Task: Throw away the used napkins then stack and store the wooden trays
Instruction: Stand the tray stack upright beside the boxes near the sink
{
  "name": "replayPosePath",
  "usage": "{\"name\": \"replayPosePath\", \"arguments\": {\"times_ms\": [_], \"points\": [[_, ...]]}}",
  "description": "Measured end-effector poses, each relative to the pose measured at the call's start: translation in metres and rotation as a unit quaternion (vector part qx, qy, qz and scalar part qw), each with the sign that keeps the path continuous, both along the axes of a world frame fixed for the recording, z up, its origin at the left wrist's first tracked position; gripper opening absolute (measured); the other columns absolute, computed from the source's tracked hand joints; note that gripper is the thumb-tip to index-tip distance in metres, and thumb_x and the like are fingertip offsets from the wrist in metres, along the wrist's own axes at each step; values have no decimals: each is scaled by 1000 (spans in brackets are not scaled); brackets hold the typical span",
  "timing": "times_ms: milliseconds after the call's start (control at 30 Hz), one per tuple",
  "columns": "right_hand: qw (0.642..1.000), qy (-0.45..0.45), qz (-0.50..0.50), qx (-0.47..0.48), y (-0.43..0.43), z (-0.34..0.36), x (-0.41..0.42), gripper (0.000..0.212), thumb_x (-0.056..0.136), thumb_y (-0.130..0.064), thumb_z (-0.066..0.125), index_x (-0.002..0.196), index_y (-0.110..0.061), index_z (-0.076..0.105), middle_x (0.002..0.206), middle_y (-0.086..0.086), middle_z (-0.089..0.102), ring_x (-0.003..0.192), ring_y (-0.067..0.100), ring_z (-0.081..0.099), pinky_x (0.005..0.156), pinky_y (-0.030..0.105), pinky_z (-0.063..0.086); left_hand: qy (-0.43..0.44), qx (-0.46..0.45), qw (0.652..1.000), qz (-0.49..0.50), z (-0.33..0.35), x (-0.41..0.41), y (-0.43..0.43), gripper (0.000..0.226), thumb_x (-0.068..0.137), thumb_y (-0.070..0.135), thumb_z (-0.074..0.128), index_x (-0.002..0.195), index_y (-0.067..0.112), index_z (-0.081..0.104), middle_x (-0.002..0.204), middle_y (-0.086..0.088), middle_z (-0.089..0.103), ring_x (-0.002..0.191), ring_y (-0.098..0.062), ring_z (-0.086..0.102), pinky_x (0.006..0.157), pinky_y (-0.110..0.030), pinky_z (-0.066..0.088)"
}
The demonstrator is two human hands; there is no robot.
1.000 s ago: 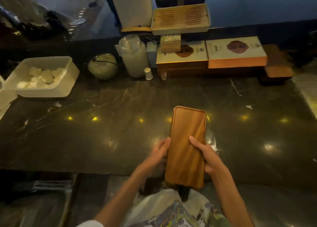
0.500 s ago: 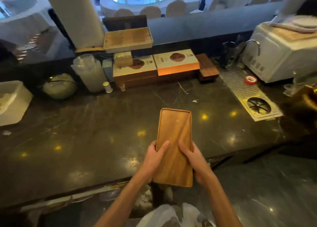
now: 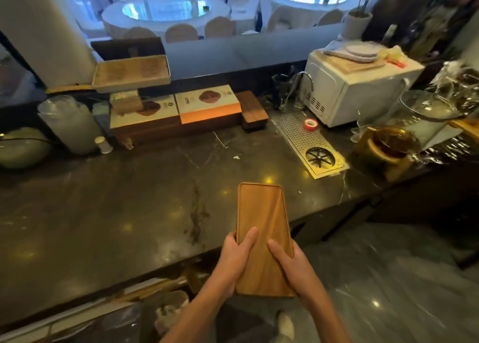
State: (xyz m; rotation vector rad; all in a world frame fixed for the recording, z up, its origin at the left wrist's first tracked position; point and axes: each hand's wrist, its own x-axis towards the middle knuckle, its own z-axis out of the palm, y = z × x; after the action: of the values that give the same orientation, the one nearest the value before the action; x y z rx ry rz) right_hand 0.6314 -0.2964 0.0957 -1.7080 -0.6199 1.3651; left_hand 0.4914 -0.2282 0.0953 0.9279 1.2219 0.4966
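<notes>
tray (image 3: 261,220): warm brown wood, smooth, soft satin sheen, grain running lengthwise
worktop (image 3: 116,213): dark veined stone, polished, glossy with spots of reflected light
drain grille (image 3: 298,135): perforated metal, bright and shiny
microwave (image 3: 344,96): white casing, matt
boxes (image 3: 207,101): printed card, matt
slatted tray (image 3: 131,73): pale wood, dull
floor (image 3: 388,278): grey marbled tile, glossy
</notes>
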Motion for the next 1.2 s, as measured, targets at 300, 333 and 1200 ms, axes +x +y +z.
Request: {"name": "replayPosePath", "arguments": {"times_ms": [300, 333, 1200], "points": [[999, -18, 29, 37, 23, -4, 137, 56, 78, -50, 69, 126, -24, 54, 117, -1, 67, 102, 10, 65, 84, 28, 55, -28, -8, 999, 23, -4, 126, 8, 75, 81, 62, 62, 137, 19, 38, 122, -1, 61, 105, -16, 66, 80, -31, 57], [999, -12, 26, 37, 25, -3, 147, 52, 80, -47, 69, 124, -23, 57, 113, -3, 69, 98, 7, 67, 76, 20, 55, -34, -19, 999, 31, -2, 135, 10, 71, 83, 60, 60, 136, 19, 39, 122, -2, 61, 106, -17, 65, 83, -34, 57], [984, -86, 114, 104, 357, -3, 280, 79, 79, -56, 63, 147, -32, 29, 134, -4, 51, 116, 17, 56, 98, 47, 49, -51, 76, 988, 126, 9, 271, 282, 47, 103, 36, 31, 149, 29, 21, 140, 1, 44, 124, -14, 51, 106, -39, 45]]}}
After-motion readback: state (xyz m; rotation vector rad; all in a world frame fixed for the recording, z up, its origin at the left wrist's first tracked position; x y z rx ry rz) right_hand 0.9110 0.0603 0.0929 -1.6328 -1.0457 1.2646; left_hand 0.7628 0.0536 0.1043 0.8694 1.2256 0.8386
